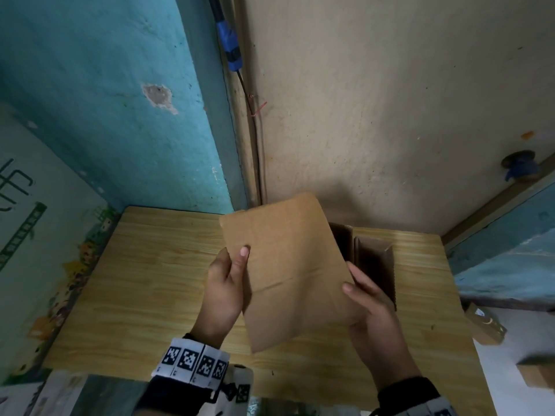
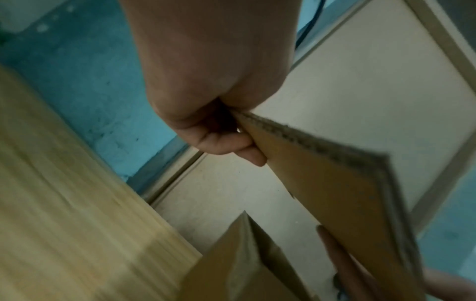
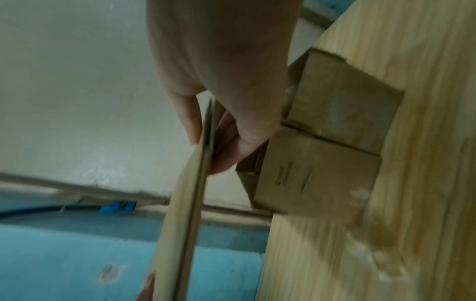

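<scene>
At the left, the left hand (image 1: 223,289) pinches the left edge of a flattened cardboard sheet (image 1: 288,259), thumb on the near face and fingers curled behind it. The sheet is held tilted in the air above the wooden table (image 1: 150,280), over its middle and right part, with its lower corner toward the near edge. The right hand (image 1: 375,319) grasps the sheet's right edge the same way, thumb in front and fingers behind. Just behind that hand, small open cardboard boxes (image 1: 375,265) stand side by side near the table's far right corner.
</scene>
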The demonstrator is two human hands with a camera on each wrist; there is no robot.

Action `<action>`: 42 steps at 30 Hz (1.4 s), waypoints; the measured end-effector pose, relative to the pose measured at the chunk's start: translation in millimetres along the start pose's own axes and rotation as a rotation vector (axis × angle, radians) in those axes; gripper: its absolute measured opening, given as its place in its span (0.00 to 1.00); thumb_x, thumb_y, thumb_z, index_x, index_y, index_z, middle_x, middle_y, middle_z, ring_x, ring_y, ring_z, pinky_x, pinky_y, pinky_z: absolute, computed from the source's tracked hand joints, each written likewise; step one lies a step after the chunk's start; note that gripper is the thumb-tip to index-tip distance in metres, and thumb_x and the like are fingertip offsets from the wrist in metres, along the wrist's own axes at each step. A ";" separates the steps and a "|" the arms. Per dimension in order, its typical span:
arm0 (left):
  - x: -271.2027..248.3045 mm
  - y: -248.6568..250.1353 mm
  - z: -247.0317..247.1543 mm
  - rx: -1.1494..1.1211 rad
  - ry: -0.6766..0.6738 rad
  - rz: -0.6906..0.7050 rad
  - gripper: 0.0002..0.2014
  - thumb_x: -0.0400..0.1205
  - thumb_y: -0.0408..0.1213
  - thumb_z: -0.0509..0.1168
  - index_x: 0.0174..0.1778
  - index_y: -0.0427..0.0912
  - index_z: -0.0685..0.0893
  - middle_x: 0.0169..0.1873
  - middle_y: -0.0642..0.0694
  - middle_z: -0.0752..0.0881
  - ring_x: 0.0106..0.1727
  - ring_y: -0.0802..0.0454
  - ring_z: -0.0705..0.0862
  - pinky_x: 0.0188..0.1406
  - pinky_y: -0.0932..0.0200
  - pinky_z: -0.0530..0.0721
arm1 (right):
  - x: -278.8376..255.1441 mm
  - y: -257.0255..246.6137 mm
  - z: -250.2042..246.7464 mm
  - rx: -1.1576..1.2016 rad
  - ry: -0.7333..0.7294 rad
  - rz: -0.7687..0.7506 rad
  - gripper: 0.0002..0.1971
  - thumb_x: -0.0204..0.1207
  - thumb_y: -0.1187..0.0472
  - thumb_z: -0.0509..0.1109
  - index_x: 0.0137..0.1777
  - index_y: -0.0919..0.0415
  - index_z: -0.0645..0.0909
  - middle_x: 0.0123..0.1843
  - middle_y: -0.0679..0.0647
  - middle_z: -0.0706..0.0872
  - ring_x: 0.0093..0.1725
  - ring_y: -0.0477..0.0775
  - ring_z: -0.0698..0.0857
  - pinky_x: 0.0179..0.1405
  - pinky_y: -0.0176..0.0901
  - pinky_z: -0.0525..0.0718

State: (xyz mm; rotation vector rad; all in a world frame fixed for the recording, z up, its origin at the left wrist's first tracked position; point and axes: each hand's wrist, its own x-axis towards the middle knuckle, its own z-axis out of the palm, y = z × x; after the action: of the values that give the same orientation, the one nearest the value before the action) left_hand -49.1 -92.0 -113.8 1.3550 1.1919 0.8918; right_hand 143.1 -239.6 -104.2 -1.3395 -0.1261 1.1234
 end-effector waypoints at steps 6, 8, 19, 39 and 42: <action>-0.1 19.8 -4.1 0.136 -0.423 0.031 0.11 0.90 0.47 0.61 0.62 0.49 0.85 0.52 0.51 0.93 0.54 0.55 0.92 0.53 0.56 0.88 | 13.0 -12.6 -7.0 -0.434 0.038 -0.144 0.13 0.84 0.43 0.70 0.66 0.41 0.87 0.64 0.47 0.90 0.64 0.54 0.89 0.66 0.64 0.87; -6.7 22.8 3.8 0.022 -0.439 0.011 0.11 0.90 0.43 0.62 0.62 0.45 0.87 0.51 0.44 0.94 0.53 0.49 0.93 0.50 0.56 0.90 | 14.2 -18.9 -0.1 -0.464 0.094 -0.286 0.12 0.86 0.44 0.68 0.60 0.46 0.89 0.55 0.46 0.93 0.56 0.49 0.90 0.59 0.55 0.89; -11.0 6.8 14.3 0.205 -0.126 0.053 0.25 0.92 0.51 0.53 0.29 0.45 0.74 0.20 0.55 0.73 0.24 0.61 0.75 0.33 0.65 0.75 | 19.7 -11.4 18.9 -0.533 0.050 -0.442 0.18 0.86 0.43 0.66 0.49 0.58 0.86 0.42 0.57 0.90 0.40 0.59 0.88 0.42 0.52 0.89; -13.4 15.3 0.5 0.000 -0.248 -0.257 0.24 0.89 0.58 0.57 0.58 0.42 0.88 0.47 0.42 0.94 0.44 0.49 0.94 0.37 0.60 0.87 | 37.1 -12.9 17.5 -0.606 0.145 -0.358 0.29 0.91 0.43 0.56 0.40 0.65 0.85 0.32 0.56 0.87 0.29 0.48 0.84 0.34 0.43 0.77; -36.0 7.6 1.1 0.065 -0.350 -0.170 0.28 0.92 0.53 0.52 0.46 0.34 0.87 0.29 0.32 0.90 0.21 0.39 0.86 0.15 0.60 0.77 | 39.7 -17.7 13.3 -0.615 0.153 -0.405 0.29 0.90 0.44 0.58 0.34 0.64 0.79 0.26 0.54 0.79 0.23 0.45 0.77 0.34 0.45 0.74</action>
State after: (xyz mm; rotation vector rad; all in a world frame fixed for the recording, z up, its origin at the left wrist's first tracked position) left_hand -54.6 -126.6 -102.6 1.3721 1.0506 0.4747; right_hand 164.6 -199.6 -106.1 -1.8323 -0.6419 0.6493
